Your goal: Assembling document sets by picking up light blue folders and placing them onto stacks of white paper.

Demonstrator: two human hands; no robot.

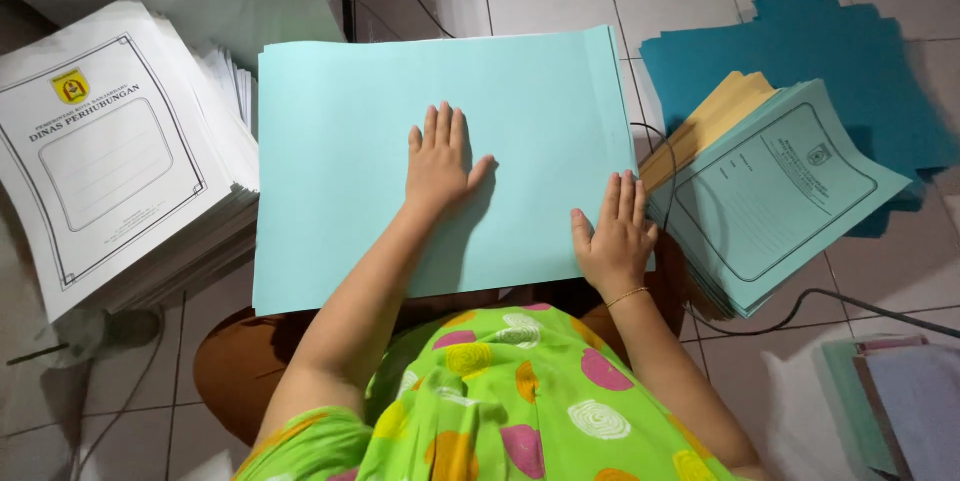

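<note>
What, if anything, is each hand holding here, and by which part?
Nothing is gripped. The left hand lies flat, palm down, on the middle of the light blue paper stack; the right hand presses flat near its right edge.

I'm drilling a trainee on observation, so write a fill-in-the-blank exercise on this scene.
1. Both hands, the left hand and right hand, press flat on a large sheet coloured light ____.
2. The white stack lies to the person's ____.
3. The gold bracelet sits on the ____ wrist.

Missing words: blue; left; right
</note>
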